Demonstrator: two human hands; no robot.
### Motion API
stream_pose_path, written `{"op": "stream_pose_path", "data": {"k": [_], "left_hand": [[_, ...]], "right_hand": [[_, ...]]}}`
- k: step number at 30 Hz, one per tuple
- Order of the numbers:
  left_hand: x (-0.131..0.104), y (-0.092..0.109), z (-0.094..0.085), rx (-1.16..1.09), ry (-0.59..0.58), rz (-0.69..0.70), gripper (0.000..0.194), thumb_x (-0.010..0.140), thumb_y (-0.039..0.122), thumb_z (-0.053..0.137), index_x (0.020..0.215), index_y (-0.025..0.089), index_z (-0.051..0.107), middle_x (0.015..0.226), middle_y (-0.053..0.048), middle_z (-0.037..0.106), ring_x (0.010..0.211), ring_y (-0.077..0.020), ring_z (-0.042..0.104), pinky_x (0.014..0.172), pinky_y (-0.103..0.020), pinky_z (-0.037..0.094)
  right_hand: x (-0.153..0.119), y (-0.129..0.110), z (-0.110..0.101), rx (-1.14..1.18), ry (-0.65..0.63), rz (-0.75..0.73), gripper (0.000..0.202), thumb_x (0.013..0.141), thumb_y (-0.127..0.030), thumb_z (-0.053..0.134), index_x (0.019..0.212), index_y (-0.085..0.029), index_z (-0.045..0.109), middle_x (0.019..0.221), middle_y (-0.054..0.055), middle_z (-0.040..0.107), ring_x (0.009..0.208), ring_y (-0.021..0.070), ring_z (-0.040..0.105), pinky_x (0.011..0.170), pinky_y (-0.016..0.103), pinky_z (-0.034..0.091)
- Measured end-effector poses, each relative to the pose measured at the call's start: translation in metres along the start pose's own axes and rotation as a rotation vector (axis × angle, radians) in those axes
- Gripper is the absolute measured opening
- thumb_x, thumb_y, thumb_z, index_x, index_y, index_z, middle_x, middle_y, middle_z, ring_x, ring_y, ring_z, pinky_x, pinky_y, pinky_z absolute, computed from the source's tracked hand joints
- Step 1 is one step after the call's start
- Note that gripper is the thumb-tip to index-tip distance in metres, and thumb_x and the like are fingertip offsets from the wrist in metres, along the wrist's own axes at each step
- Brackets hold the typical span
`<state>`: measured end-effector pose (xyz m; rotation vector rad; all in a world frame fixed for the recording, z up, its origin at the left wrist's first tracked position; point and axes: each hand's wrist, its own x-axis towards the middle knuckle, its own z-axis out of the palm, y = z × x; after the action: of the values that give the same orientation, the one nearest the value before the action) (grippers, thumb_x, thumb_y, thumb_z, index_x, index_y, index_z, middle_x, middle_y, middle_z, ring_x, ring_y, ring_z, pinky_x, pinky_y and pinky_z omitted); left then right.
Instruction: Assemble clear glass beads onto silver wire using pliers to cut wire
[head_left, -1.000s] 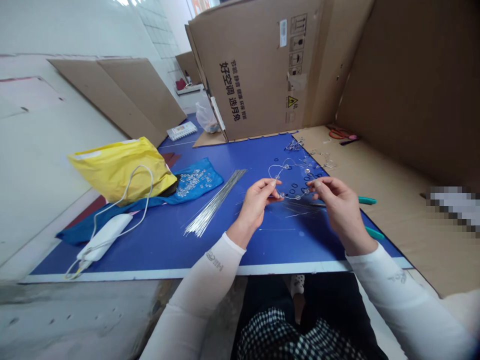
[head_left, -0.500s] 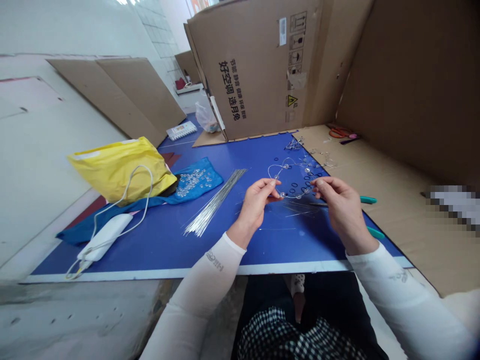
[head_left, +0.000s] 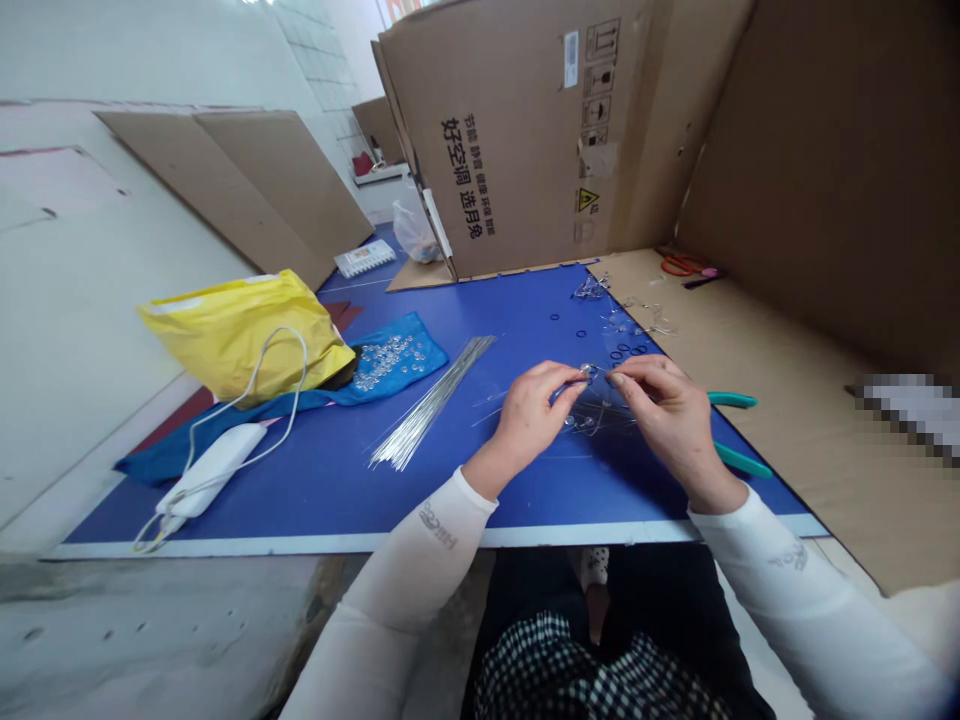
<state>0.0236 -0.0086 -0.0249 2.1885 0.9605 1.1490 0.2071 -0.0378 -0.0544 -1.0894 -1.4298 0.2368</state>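
Note:
Both hands meet over the blue table, pinching a thin wire strung with clear beads point(head_left: 586, 369). My left hand point(head_left: 534, 412) is closed, thumb and forefinger on the wire beside a bead. My right hand point(head_left: 670, 418) is closed too, its fingertips on the wire a short way to the right. Part of the beaded wire hangs below the fingers. Pliers with green handles point(head_left: 739, 460) lie by my right hand, their jaws hidden behind it. Several small dark rings point(head_left: 624, 353) lie on the table just beyond the hands.
Left of my hands lies a bundle of straight wires point(head_left: 435, 402). Clear beads point(head_left: 386, 362) rest on a blue cloth point(head_left: 427, 345) by a yellow bag point(head_left: 244, 335). A white power strip point(head_left: 214, 475) lies at front left. Cardboard point(head_left: 525, 150) stands behind; orange-handled scissors point(head_left: 679, 265) lie at right.
My hands have drawn closer together. The beaded wire, an open loop between them before, now shows only a short stretch between the fingertips, with part hanging below.

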Motion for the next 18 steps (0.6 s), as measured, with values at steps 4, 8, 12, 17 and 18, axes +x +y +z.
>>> {"op": "stream_pose_path", "data": {"k": [4, 8, 12, 17, 18], "left_hand": [[-0.001, -0.002, 0.005, -0.254, 0.001, -0.173, 0.027, 0.097, 0.031, 0.056, 0.118, 0.019, 0.068, 0.085, -0.005, 0.073, 0.069, -0.0146, 0.070, 0.073, -0.028, 0.054], [-0.002, -0.002, 0.008, -0.426, -0.037, -0.258, 0.038, 0.098, 0.037, 0.052, 0.131, 0.022, 0.062, 0.080, -0.001, 0.068, 0.060, -0.0103, 0.066, 0.065, -0.024, 0.053], [-0.002, 0.000, 0.009, -0.578, -0.035, -0.359, 0.041, 0.096, 0.043, 0.054, 0.128, 0.020, 0.064, 0.081, -0.001, 0.066, 0.059, -0.0093, 0.065, 0.062, -0.023, 0.054], [-0.002, 0.002, 0.009, -0.668, -0.036, -0.456, 0.040, 0.092, 0.046, 0.060, 0.115, 0.015, 0.068, 0.078, -0.003, 0.067, 0.057, -0.0097, 0.065, 0.057, -0.021, 0.051], [-0.002, 0.002, 0.009, -0.678, -0.054, -0.465, 0.039, 0.092, 0.047, 0.060, 0.111, 0.014, 0.069, 0.078, -0.003, 0.067, 0.057, -0.0097, 0.065, 0.057, -0.021, 0.051]], "right_hand": [[0.000, -0.003, 0.000, -0.016, -0.008, 0.076, 0.006, 0.089, -0.027, 0.067, 0.090, -0.024, 0.071, 0.085, 0.002, 0.071, 0.075, 0.0175, 0.065, 0.070, 0.033, 0.052], [-0.002, -0.009, 0.001, -0.057, -0.061, -0.042, 0.004, 0.090, -0.023, 0.064, 0.088, -0.024, 0.068, 0.083, 0.003, 0.069, 0.075, 0.0172, 0.063, 0.070, 0.033, 0.052], [-0.004, -0.011, 0.002, -0.135, -0.180, -0.200, 0.009, 0.091, -0.019, 0.061, 0.092, -0.024, 0.068, 0.086, 0.005, 0.068, 0.082, 0.0199, 0.064, 0.072, 0.035, 0.052], [-0.001, -0.014, -0.001, -0.129, -0.023, -0.082, 0.010, 0.093, -0.025, 0.060, 0.086, -0.025, 0.068, 0.082, 0.004, 0.069, 0.071, 0.0181, 0.061, 0.067, 0.034, 0.051], [-0.001, -0.014, -0.001, -0.117, 0.003, -0.051, 0.010, 0.093, -0.026, 0.061, 0.086, -0.025, 0.068, 0.081, 0.003, 0.069, 0.070, 0.0177, 0.061, 0.066, 0.034, 0.051]]}}
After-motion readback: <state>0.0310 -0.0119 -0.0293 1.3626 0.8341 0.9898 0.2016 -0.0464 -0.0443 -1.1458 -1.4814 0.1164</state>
